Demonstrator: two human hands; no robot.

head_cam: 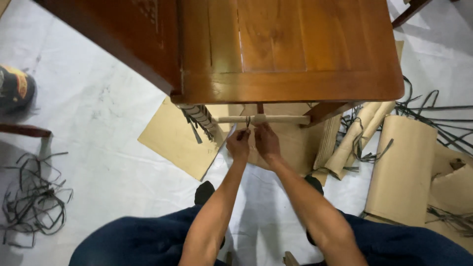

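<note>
Seen from the head camera, the person is reaching both bare arms forward under the front edge of a polished brown wooden tabletop (290, 49), which is filling the upper middle of the view. Just below that edge a crossbar (283, 119) wrapped in tan paper is running level between the furniture's legs, and a dark plastic strap (248, 121) is circling it near its middle. The left hand (239, 144) is curling closed just beneath the bar, its fingers pinching at the strap's loose end; whether a small tool is also sitting in that grip is too blurred to tell. The right hand (266, 140) is lying right beside it, touching it, fingers bent and closing on the paper wrapping of the bar next to the strap. To the left, a leg (198, 116) is showing banded wrapping with dark strap ends hanging off it. Flat sheets of cardboard (172, 140) are lying on the white floor (98, 108) beneath the hands, rolls of brown paper (401, 170) are resting to the right, and a tangle of cut dark straps (34, 202) is lying well apart at the left. The person's dark blue trousers (143, 241) are filling the bottom edge.
</note>
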